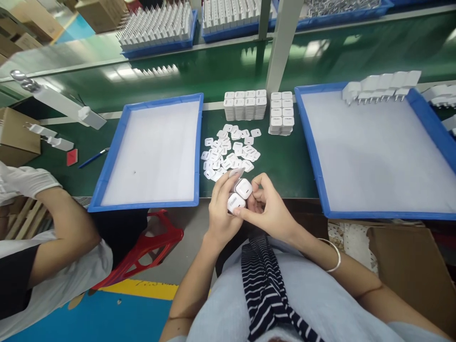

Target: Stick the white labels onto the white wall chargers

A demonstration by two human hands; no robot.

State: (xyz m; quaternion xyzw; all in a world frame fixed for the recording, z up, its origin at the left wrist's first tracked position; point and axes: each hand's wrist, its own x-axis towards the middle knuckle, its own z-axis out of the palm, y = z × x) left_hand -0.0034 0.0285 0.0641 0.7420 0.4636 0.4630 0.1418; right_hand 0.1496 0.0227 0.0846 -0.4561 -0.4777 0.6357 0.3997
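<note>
My left hand (223,209) is closed round two white charger housings, held side by side with their slotted end faces up. The lower charger (235,202) has small print on its face, and the upper charger (244,189) shows a dark slot. A flat white cover plate (235,173) sits at my left fingertips. With its thumb on the lower charger and its fingers curled beside the upper one, my right hand (272,209) grips from the right; its fingertips are partly hidden. Just beyond lies a loose heap of white cover plates (228,147) on the green bench.
Stacked white plates (245,104) and a second stack (281,113) stand behind the heap. Blue-rimmed trays flank me, left (198,156) and right (313,156); a row of white plug chargers (383,88) lies on the right one. A gloved co-worker (60,223) sits at left by a red stool (156,242).
</note>
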